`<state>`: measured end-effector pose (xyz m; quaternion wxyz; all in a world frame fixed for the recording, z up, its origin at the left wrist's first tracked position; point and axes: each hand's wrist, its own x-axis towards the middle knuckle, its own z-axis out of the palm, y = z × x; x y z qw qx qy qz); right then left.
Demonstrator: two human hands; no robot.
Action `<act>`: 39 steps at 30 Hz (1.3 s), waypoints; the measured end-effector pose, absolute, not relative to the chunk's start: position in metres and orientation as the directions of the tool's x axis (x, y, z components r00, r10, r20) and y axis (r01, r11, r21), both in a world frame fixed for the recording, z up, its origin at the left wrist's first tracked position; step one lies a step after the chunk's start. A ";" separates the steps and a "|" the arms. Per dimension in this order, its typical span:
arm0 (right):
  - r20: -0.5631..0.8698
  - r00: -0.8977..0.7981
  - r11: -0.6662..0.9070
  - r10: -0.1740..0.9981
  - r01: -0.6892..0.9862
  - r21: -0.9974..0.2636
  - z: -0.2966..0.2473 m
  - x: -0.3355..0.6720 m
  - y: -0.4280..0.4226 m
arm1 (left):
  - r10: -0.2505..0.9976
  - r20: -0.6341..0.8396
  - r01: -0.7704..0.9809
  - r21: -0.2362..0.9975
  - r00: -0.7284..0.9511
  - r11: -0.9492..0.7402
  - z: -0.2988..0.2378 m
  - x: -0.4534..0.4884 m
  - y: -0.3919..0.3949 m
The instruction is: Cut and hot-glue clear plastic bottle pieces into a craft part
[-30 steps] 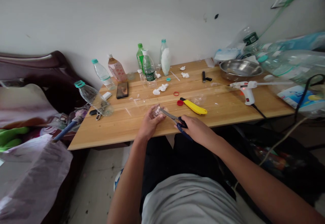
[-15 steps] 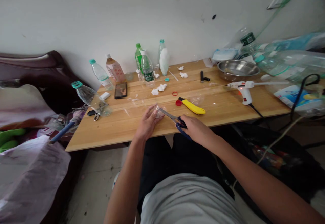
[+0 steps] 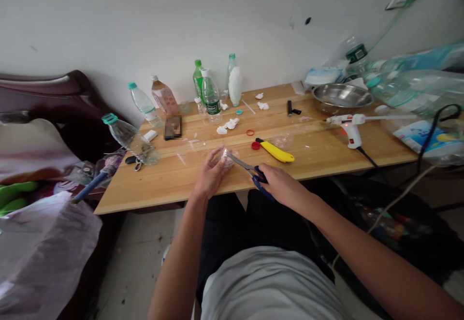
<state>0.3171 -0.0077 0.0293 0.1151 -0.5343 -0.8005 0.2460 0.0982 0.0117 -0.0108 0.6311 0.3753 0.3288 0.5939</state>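
My left hand (image 3: 210, 172) is closed on a small piece of clear plastic (image 3: 228, 159) above the near side of the wooden table (image 3: 145, 192). The plastic's exact shape is hard to make out. In my right hand (image 3: 281, 182) is a pair of scissors (image 3: 248, 166) with dark blue handles. Their blades point left and reach the plastic at my left fingertips. Just beyond the scissors lie a yellow utility knife (image 3: 277, 151) and a red bottle cap (image 3: 255, 145). A thin red ring (image 3: 250, 132) rests a little farther back.
Several bottles stand along the back, including a clear labelled bottle (image 3: 212, 100). A cut bottle (image 3: 130, 138) leans at the left. Crumpled white tissue (image 3: 228, 125) lies mid-table. To the right are a white glue gun (image 3: 350, 129), its cord, and a steel bowl (image 3: 342, 98).
The view has shifted slightly. Both hands stay nearly in place, with the scissors still at the plastic; the plastic appears turned a little in my left fingers.
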 end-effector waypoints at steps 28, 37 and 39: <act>-0.033 -0.388 0.323 0.921 0.808 -0.493 0.024 0.316 -0.005 | 0.991 0.125 -0.463 0.882 0.054 -0.086 -0.016 0.099 0.015; -0.020 -0.378 0.310 0.926 0.786 -0.535 0.021 0.314 -0.005 | 0.987 0.155 -0.415 0.902 0.051 -0.120 -0.019 0.099 0.016; -0.019 -0.378 0.310 0.926 0.786 -0.534 0.021 0.314 -0.004 | 0.985 0.170 -0.408 0.903 0.043 -0.138 -0.020 0.099 0.015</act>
